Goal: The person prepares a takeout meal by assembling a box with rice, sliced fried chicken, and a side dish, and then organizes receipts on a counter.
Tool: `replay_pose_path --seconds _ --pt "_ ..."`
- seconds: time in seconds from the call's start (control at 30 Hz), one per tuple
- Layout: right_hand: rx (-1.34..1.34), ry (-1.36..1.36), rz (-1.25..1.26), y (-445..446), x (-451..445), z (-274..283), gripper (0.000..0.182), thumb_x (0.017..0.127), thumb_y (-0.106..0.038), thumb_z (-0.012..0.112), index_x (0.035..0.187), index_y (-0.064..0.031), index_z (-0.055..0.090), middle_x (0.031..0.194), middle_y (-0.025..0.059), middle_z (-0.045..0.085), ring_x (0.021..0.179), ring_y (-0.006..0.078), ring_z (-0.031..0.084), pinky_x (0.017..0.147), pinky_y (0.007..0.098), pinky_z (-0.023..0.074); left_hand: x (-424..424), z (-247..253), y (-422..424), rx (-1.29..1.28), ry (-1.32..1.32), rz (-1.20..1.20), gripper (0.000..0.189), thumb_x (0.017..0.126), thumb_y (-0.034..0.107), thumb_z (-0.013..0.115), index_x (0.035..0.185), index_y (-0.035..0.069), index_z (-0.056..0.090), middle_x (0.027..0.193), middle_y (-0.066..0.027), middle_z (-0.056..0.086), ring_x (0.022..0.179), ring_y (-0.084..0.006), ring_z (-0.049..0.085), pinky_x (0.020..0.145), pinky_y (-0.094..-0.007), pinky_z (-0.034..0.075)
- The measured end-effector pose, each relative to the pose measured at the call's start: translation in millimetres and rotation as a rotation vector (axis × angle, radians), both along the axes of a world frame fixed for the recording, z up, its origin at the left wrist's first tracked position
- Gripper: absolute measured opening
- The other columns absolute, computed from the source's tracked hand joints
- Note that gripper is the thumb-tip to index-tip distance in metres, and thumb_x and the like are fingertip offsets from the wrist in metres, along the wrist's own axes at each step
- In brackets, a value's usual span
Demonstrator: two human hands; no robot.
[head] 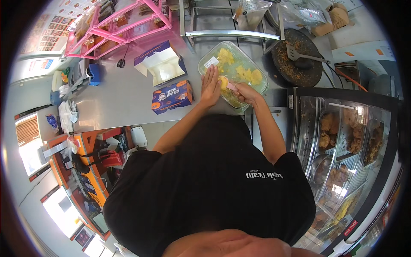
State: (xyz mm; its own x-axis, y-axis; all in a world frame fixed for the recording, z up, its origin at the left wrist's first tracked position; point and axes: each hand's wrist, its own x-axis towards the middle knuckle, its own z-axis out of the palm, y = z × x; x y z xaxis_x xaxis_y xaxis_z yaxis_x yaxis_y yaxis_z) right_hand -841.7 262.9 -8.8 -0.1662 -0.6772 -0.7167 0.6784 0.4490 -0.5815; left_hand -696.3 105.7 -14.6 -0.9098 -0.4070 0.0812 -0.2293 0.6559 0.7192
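Note:
A clear rectangular food container (pixel 264 84) with a greenish tint sits on the steel counter in front of me. Clumps of soft yellow food (pixel 249 75) lie inside it, and a white label (pixel 211 62) bears writing. My right hand (pixel 247 93) grips the pale pink handle of a scoop (pixel 230 86). At the scoop's far end is a rounded yellow portion (pixel 222 82). Flat, with fingers outstretched, my left hand (pixel 210 88) lies over the container's left edge, its thumb beside that portion. Whether the thumb touches it is unclear.
Left of the container stand an opened carton (pixel 167 69) and a closed printed box (pixel 172 97). Scissors (pixel 121 63) lie near a pink rack (pixel 128 29). A metal stand (pixel 231 34) rises behind. To the right are a crumb-covered dark pan (pixel 297 74) with a slotted turner (pixel 293 53) and a glass food display (pixel 345 144).

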Motion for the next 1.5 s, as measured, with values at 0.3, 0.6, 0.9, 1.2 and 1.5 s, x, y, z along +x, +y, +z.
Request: replay_pose_path --seconds 0.3,0.6,0.9,1.2,1.5 --pt "0.349 1.244 0.150 -4.3 36.7 26.2 0.043 0.109 -0.034 0.042 0.123 -0.0002 0.064 0.098 0.0358 0.069 0.088 0.0541 0.067 0.079 0.0597 0.0517 9.7 -8.9 -9.0 0.021 0.052 -0.052 0.066 0.108 0.026 0.042 0.166 0.003 0.019 0.173 -0.0194 0.018 0.161 -0.0348 0.013 0.127 -0.0566 0.007" --pt "-0.121 0.759 0.145 7.2 19.4 2.1 0.031 0.109 -0.028 0.047 0.097 -0.0025 0.061 0.064 0.0087 0.059 0.051 0.0215 0.056 0.047 0.0371 0.0402 5.7 -2.5 3.5 -0.229 -0.016 -0.039 0.068 0.106 0.030 0.046 0.164 0.002 0.024 0.171 -0.0224 0.020 0.159 -0.0388 0.018 0.126 -0.0586 0.012" --pt "-0.068 0.065 -0.096 15.1 19.9 27.1 0.025 0.106 -0.019 0.048 0.083 -0.0112 0.054 0.061 -0.0033 0.038 0.048 0.0074 0.035 0.042 0.0266 0.0215 -5.8 30.7 13.7 -0.350 -0.057 -0.099 0.066 0.106 0.029 0.045 0.161 -0.003 0.028 0.169 -0.0239 0.025 0.158 -0.0397 0.020 0.128 -0.0538 0.015" --pt "-0.223 0.027 -0.097 -3.6 29.5 -48.6 0.018 0.096 -0.014 0.056 0.079 -0.0149 0.062 0.061 -0.0108 0.039 0.047 0.0039 0.030 0.041 0.0249 0.0230 -20.9 14.3 24.8 -0.370 -0.020 -0.301 0.069 0.107 0.034 0.038 0.159 -0.010 0.027 0.168 -0.0264 0.026 0.157 -0.0409 0.023 0.129 -0.0490 0.014" --pt "-0.336 -0.020 -0.223 16.2 35.7 -3.6 0.029 0.101 -0.020 0.050 0.072 -0.0182 0.048 0.055 -0.0098 0.034 0.041 0.0030 0.025 0.038 0.0237 0.0193 -27.1 6.3 22.7 -0.372 0.075 -0.378 0.075 0.107 0.037 0.038 0.162 -0.009 0.018 0.170 -0.0290 0.016 0.159 -0.0421 0.014 0.129 -0.0483 0.012"
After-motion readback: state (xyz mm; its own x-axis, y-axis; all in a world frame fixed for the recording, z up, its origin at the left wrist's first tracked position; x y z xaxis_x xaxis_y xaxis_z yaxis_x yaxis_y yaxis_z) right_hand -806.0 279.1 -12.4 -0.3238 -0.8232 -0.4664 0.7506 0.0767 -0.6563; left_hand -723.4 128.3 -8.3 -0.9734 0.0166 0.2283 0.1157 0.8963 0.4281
